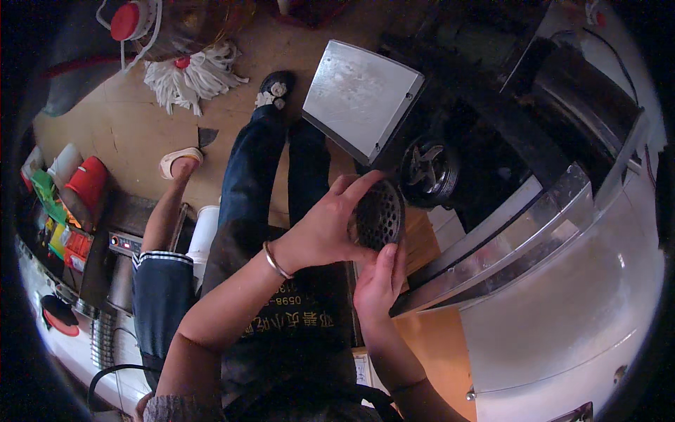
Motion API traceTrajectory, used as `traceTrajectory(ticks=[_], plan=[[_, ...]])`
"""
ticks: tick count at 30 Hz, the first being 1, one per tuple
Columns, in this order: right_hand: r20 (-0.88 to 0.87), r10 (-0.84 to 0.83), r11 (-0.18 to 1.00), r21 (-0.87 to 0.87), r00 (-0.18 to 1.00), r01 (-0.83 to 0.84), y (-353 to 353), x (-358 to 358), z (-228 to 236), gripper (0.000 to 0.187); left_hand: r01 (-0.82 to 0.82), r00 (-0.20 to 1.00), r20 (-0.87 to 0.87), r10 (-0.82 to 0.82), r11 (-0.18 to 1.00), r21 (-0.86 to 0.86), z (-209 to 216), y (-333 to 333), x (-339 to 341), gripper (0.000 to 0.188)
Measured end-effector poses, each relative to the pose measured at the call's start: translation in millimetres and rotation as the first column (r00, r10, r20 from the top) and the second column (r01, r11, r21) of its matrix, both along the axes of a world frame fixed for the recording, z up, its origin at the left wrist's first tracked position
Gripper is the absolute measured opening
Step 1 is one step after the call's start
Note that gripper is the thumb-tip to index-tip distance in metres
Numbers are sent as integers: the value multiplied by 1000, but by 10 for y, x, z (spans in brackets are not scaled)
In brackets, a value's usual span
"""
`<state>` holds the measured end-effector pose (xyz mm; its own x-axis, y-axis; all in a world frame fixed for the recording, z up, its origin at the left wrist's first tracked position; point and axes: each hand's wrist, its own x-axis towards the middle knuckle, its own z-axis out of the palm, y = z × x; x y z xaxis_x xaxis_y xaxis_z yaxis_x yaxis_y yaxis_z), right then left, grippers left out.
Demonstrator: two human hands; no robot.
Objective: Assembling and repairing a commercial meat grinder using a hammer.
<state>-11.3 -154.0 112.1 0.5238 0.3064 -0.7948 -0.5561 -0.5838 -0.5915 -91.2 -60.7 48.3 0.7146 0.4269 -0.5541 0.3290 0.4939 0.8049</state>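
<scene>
A dark round meat grinder plate, full of small holes, is held up in front of my lap. My left hand grips its left side, the fingers curling over the top edge. From below, my right hand closes on its lower edge, thumb on the rim. The rear of the plate and some of my fingertips are hidden. Just beyond it, to the right, a threaded grinder mouth faces me, with a metal cross-shaped blade inside.
A white-topped metal box stands ahead of the grinder. Right of my hands runs a steel-edged counter. On the left, another person's leg is close by. A white mop head and a red-capped jug are at the far left.
</scene>
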Motion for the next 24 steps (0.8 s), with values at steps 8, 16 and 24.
traceTrajectory(ticks=[8,16,24], plan=[[538,566,745,-8,625,-667,240,433,782,45,-201,979,18,201,980,2,-339,-36,230,103],[797,423,863,-210,430,-460,486,813,660,46,-164,985,60,160,984,69,-574,53,681,105],[850,344,868,-125,400,-480,453,768,461,46,-141,988,67,138,989,39,-593,113,654,105]])
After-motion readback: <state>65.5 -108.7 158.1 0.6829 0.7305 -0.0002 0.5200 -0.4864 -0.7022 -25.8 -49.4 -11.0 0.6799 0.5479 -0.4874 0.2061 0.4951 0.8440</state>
